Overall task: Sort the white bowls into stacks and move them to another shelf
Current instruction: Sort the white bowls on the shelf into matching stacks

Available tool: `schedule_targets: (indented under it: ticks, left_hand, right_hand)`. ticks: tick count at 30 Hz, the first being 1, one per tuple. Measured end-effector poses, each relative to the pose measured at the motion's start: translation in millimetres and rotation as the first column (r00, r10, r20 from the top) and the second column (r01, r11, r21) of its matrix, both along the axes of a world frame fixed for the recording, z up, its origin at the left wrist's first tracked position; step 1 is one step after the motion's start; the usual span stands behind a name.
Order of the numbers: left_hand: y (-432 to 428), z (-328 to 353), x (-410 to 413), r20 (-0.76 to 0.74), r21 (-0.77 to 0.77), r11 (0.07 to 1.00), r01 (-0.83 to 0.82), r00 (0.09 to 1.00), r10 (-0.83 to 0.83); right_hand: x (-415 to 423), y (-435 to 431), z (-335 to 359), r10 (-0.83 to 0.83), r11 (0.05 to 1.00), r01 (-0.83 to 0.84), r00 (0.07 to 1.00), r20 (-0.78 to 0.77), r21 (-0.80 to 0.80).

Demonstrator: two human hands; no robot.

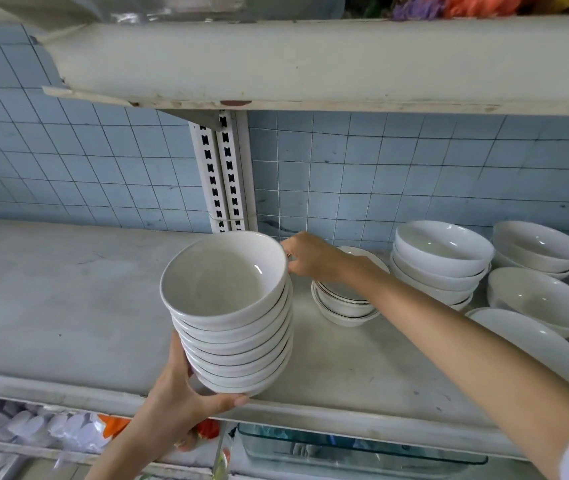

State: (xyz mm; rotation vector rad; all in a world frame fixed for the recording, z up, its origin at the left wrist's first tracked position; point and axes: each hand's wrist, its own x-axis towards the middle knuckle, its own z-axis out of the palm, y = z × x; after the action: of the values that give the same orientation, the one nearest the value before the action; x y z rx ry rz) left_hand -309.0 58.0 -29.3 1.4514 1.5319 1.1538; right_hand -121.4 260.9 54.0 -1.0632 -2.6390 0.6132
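A tall stack of several white bowls with thin dark rims stands tilted at the front of the grey shelf. My left hand cups the stack's base from below and the left. My right hand grips the far rim of the top bowl. Behind my right wrist sits a short stack of dark-rimmed bowls. Further right stands a stack of larger plain white bowls, with more white bowls beside it.
An upper shelf hangs close overhead. A slotted upright runs down the blue tiled wall. Below the shelf edge lie a glass dish and packaged items. Bare shelf surface spreads to the left.
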Motion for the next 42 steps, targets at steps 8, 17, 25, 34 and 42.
schedule_targets:
  ticks: [8, 17, 25, 34, 42]
  left_hand:
    - [0, 9, 12, -0.019, 0.112, 0.993, -0.027, 0.999, 0.03]
    - [12, 3, 11, -0.019, 0.196, 0.98, 0.008, 1.0, -0.004]
    - [35, 1, 8, -0.027, 0.207, 0.977, 0.042, 0.999, -0.038]
    - [38, -1, 3, -0.037, 0.194, 0.978, 0.072, 0.997, -0.067]
    - [26, 9, 3, 0.022, 0.235, 0.961, 0.144, 0.988, -0.153]
  right_hand:
    - [31, -3, 18, -0.154, 0.988, 0.154, 0.958, -0.244, -0.018]
    - [71, -39, 44, -0.139, 0.989, 0.147, 0.857, -0.496, -0.023]
    - [101, -65, 52, -0.165, 0.973, 0.227, 0.82, -0.548, 0.047]
    - [112, -90, 62, -0.183, 0.942, 0.316, 0.768, -0.613, 0.115]
    - [85, -104, 88, -0.098, 0.876, 0.352, 0.8, -0.592, 0.331]
